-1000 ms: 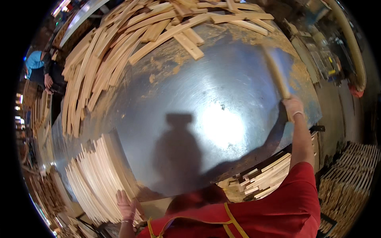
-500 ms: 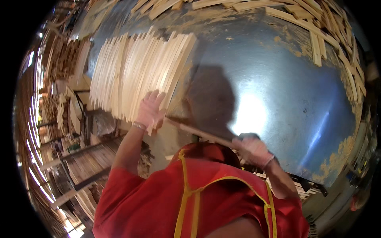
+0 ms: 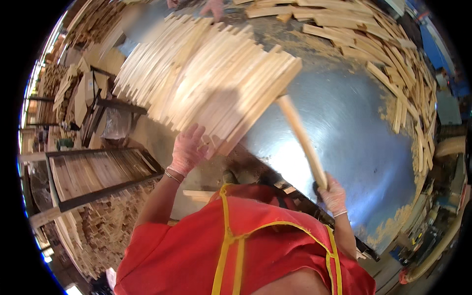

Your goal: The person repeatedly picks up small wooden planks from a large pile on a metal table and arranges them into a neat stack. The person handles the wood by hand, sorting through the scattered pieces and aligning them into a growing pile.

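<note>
A row of pale wooden strips (image 3: 206, 73) lies side by side on the metal tabletop, their ends uneven. My left hand (image 3: 188, 150), in a thin whitish glove, rests against the near ends of the strips with its fingers spread. My right hand (image 3: 334, 196), gloved too, is closed round the near end of a single wooden strip (image 3: 301, 132). That strip slants up and away, blurred a little by motion, and its far end is beside the right side of the row. Whether it touches the row I cannot tell.
Another person's hand (image 3: 213, 8) is at the row's far end. Loose wooden strips (image 3: 393, 83) lie heaped along the far and right side of the table (image 3: 364, 132), with sawdust around them. Stacked wood (image 3: 105, 221) and a dark-framed rack (image 3: 103, 174) stand at the left.
My right hand has swung the single strip from across my front to pointing away beside the row. The row appears further right and turned. Another person's hand has come into view at the far end.
</note>
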`<action>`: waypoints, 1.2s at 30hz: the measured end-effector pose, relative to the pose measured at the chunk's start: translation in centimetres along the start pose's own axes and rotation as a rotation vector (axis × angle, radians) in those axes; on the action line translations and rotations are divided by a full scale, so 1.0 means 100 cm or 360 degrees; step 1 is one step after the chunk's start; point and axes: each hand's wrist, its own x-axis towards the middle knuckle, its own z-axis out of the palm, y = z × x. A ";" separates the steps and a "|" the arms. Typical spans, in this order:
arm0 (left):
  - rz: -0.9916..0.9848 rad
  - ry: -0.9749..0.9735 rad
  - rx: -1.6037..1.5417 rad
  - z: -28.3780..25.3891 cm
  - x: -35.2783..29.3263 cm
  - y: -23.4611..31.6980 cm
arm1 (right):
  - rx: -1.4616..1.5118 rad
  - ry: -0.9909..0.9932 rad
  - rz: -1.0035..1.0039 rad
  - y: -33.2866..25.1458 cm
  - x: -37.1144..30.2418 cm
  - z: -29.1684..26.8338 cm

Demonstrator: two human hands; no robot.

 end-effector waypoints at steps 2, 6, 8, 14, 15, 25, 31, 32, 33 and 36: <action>-0.0055 0.0070 0.0124 0.009 -0.022 -0.032 | 0.0375 0.0390 0.0236 0.015 0.031 0.010; -0.0659 0.0308 -0.0411 -0.003 -0.036 -0.067 | 0.1460 0.0993 0.0270 0.021 0.112 0.048; -0.1094 0.0429 -0.0828 0.013 -0.046 -0.084 | 0.1511 0.0992 0.0231 -0.043 0.122 0.081; -0.1741 0.0298 -0.2642 0.059 -0.023 -0.077 | 0.1065 -0.0094 -0.0104 -0.270 0.112 0.141; -0.1710 0.0388 -0.2672 0.067 -0.024 -0.072 | 0.1140 -0.0172 -0.0065 -0.284 0.108 0.125; -0.0295 -0.0387 -0.1277 0.037 0.006 -0.007 | 0.1031 0.0018 0.0080 -0.215 0.139 0.025; -0.0538 -0.0619 -0.1178 0.017 0.180 0.012 | 0.0789 0.0084 0.0059 -0.206 0.221 -0.010; -0.0403 -0.0626 -0.0950 0.012 0.197 0.031 | 0.0804 0.0048 0.0077 -0.202 0.237 -0.010; -0.0246 -0.0636 -0.0720 0.001 0.213 0.059 | 0.0827 0.0028 0.0107 -0.199 0.249 -0.013; -0.0441 -0.0542 -0.0806 0.017 0.228 0.091 | 0.0833 0.0106 0.0202 -0.211 0.254 -0.018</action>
